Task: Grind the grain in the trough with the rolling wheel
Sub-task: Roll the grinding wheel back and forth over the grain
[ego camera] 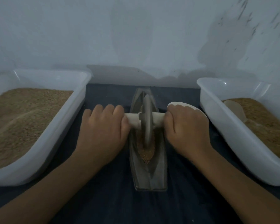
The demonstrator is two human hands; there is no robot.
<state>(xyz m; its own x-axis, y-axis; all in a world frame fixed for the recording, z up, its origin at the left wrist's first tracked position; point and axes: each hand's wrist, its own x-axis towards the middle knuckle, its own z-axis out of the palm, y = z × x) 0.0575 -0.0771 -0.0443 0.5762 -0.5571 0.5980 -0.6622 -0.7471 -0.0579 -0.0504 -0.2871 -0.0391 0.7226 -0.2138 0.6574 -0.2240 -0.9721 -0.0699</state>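
1. Long grey boat-shaped metal trough (149, 173) – lies lengthwise on dark blue cloth (113, 199), centre of view, between the two tubs. Far tip dim, hard to read.
2. Grey disc-shaped rolling wheel (147, 120) – stands upright on edge in the trough's groove, approx. mid-length. Lower rim sunk in grain; contact pt. hidden.
3. Pale wooden axle handle (132, 121) – runs crosswise through the wheel hub; both outer ends covered by hands.
4. Brown grain (146, 152) – small heap in trough groove, mostly on near side of wheel. Amt. beyond wheel hidden.
5. Left hand (103, 126) – fingers curled over the handle's left end, gripping it; thumb not visible.
6. Right hand (187, 125) – fingers wrapped round the handle's right end, knuckles up.
7. White plastic tub, left (55, 143) – holds tan grain; cut off by frame edge.
8. White plastic tub, right (233, 135) – holds tan grain w/ pale scoop-like item (234, 110) part-buried; identity unclear. Cut off at right.
9. Pale curved object (183, 105) – behind right hand, mostly hidden; cannot tell what it is.
10. Whitish wall (136, 38) – behind; dark marks upper right, blurred.
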